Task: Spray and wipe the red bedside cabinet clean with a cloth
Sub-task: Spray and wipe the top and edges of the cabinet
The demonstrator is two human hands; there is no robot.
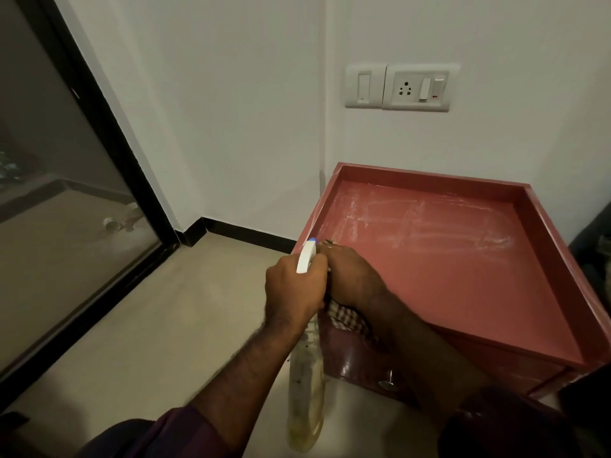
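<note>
Most of cloth point(347, 320) hidden under right hand point(355, 279); left hand point(292, 289) grips bottle point(305, 388)

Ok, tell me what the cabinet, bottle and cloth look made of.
Cabinet: probably painted or laminated board; its red front is glossy, reflecting light. Bottle: translucent plastic, contents showing through, white plastic head. Cloth: soft woven fabric, checked and crumpled.

Covered, cropped or unclear

The neck and trigger of the spray bottle point(305, 391) are hidden within the left hand point(294, 285). The cloth point(347, 320) is largely covered by the right hand point(353, 279) gripping it, only a checked fold being seen. The cabinet point(429, 176) front is partly masked by the right forearm point(420, 352), and its right corner is cut by the frame edge. Pale objects point(122, 219) behind the glass door point(49, 252) are too blurred to be identified.
</note>
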